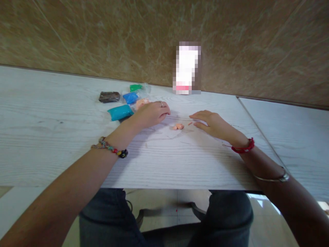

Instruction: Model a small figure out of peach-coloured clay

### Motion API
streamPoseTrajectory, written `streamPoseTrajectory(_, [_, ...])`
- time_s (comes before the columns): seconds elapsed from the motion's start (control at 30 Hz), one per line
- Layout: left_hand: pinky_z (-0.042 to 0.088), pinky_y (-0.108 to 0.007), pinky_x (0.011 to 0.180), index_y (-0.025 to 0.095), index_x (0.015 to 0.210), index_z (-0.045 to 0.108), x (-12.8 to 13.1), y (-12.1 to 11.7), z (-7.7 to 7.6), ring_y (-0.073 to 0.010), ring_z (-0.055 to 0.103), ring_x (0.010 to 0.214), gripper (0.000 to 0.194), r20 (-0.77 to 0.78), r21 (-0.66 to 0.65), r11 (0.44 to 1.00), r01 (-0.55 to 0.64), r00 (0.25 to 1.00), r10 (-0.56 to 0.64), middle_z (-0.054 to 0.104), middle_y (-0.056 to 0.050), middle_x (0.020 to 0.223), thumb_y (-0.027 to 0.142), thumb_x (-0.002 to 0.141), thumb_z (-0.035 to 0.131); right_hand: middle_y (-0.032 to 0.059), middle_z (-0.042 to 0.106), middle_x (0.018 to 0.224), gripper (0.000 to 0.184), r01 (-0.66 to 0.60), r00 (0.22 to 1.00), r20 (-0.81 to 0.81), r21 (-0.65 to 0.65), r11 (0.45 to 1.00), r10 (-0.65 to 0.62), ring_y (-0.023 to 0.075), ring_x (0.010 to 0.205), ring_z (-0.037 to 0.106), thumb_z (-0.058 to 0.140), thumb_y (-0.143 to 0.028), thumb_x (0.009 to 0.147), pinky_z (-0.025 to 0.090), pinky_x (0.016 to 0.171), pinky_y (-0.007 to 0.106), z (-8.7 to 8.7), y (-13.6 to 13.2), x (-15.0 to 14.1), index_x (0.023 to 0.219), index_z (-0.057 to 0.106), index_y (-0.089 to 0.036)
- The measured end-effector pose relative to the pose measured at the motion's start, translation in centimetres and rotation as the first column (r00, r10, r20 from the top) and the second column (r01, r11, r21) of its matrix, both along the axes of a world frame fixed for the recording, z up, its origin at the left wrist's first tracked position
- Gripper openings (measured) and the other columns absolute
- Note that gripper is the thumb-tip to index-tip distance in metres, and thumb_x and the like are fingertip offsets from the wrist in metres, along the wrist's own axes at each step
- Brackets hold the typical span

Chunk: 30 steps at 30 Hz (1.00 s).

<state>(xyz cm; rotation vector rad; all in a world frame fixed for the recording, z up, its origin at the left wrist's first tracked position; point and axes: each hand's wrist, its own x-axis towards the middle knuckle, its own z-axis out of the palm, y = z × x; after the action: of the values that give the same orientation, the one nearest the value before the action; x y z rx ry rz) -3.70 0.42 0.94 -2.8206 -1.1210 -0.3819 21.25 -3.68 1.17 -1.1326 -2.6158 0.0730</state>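
Note:
Small lumps of peach modelling clay (179, 126) lie on the white wood-grain table between my hands. My left hand (155, 113), wearing a ring, is just left of them with its fingers curled together; their undersides are hidden. It partly covers a bag of peach clay (141, 103). On the other side, my right hand (210, 122) has its thumb and fingers apart and holds nothing. A tiny peach clay strip (190, 123) lies on the table by its fingertips.
Left of my left hand are packs of teal clay (120, 112), blue clay (131, 98), green clay (135, 88) and brown clay (109, 97). A blurred-out phone-shaped object (187, 68) leans against the brown marbled wall (102, 37). A seam (259, 128) crosses the table at right.

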Motion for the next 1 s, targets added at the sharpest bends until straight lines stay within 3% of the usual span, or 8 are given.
streamPoseTrajectory(0.1, [0.042, -0.026, 0.069, 0.016, 0.093, 0.064, 0.1, -0.2, 0.1, -0.0153, 0.06, 0.089, 0.028, -0.011, -0.001, 1.0, -0.01, 1.0, 0.01, 0.065, -0.006, 0.102, 0.018, 0.084, 0.038, 0.0119, 0.064, 0.107, 0.031, 0.053, 0.997, -0.054, 0.046, 0.998, -0.05, 0.0208, 0.099, 0.057, 0.046, -0.025, 0.086, 0.045, 0.088, 0.037, -0.3, 0.0, -0.2, 0.109, 0.062, -0.011])
streamPoseTrajectory(0.23, [0.04, -0.026, 0.064, 0.017, 0.091, 0.064, 0.2, -0.4, 0.1, -0.0159, 0.06, 0.089, 0.027, -0.016, 0.013, 0.999, -0.033, 0.999, 0.033, 0.065, -0.005, 0.102, 0.018, 0.083, 0.039, 0.009, 0.066, 0.099, 0.025, -0.007, 1.0, -0.012, 0.014, 1.0, 0.007, 0.019, 0.091, 0.057, 0.045, -0.021, 0.086, 0.047, 0.083, 0.034, -0.6, 0.1, -0.8, 0.094, 0.069, -0.016])
streamPoseTrajectory(0.47, [0.041, -0.026, 0.07, 0.017, 0.092, 0.065, 0.1, -0.1, 0.0, -0.0146, 0.059, 0.088, 0.028, -0.012, -0.017, 1.0, -0.021, 1.0, 0.021, 0.065, -0.005, 0.1, 0.017, 0.083, 0.038, 0.0082, 0.065, 0.081, 0.02, 0.032, 0.999, -0.02, 0.02, 0.999, -0.032, 0.0184, 0.079, 0.057, 0.047, -0.017, 0.084, 0.045, 0.074, 0.031, -0.2, 0.1, -1.7, 0.082, 0.067, -0.013])
streamPoseTrajectory(0.6, [0.042, -0.026, 0.071, 0.016, 0.092, 0.065, 0.0, 0.1, -0.1, -0.0144, 0.059, 0.087, 0.028, -0.003, -0.021, 1.0, -0.011, 1.0, 0.011, 0.065, -0.005, 0.099, 0.017, 0.082, 0.038, 0.0092, 0.066, 0.084, 0.022, 0.085, 0.996, -0.028, 0.05, 0.995, -0.084, 0.0191, 0.082, 0.057, 0.046, -0.018, 0.085, 0.044, 0.074, 0.031, -0.8, 0.1, -1.9, 0.085, 0.068, -0.014])
streamPoseTrajectory(0.73, [0.041, -0.024, 0.069, 0.018, 0.091, 0.065, 0.0, 0.0, -0.1, -0.0132, 0.059, 0.086, 0.028, -0.003, -0.005, 1.0, -0.027, 1.0, 0.027, 0.066, -0.003, 0.099, 0.018, 0.083, 0.037, 0.0121, 0.065, 0.093, 0.027, 0.062, 0.997, 0.035, 0.082, 0.995, -0.065, 0.0205, 0.087, 0.056, 0.043, -0.021, 0.088, 0.043, 0.073, 0.032, -1.0, -0.5, -1.6, 0.086, 0.069, -0.014])
streamPoseTrajectory(0.87, [0.041, -0.025, 0.067, 0.018, 0.091, 0.064, 0.0, -0.2, 0.0, -0.0138, 0.059, 0.086, 0.029, -0.028, -0.025, 0.999, -0.035, 0.999, 0.034, 0.065, -0.003, 0.1, 0.018, 0.083, 0.037, 0.0113, 0.061, 0.108, 0.025, -0.004, 0.984, 0.174, 0.153, 0.988, -0.023, 0.0232, 0.097, 0.052, 0.044, -0.023, 0.087, 0.041, 0.076, 0.035, -0.2, -1.8, -1.6, 0.095, 0.067, -0.017])
streamPoseTrajectory(1.0, [0.041, -0.026, 0.071, 0.018, 0.092, 0.064, 0.0, -0.1, -0.1, -0.0146, 0.059, 0.088, 0.028, -0.014, -0.05, 0.998, -0.026, 1.0, 0.025, 0.065, -0.003, 0.102, 0.019, 0.084, 0.037, 0.0113, 0.058, 0.115, 0.03, -0.002, 0.942, 0.329, 0.192, 0.981, -0.063, 0.0248, 0.098, 0.05, 0.038, -0.021, 0.089, 0.039, 0.074, 0.038, 0.4, -2.6, -2.0, 0.105, 0.062, -0.014])
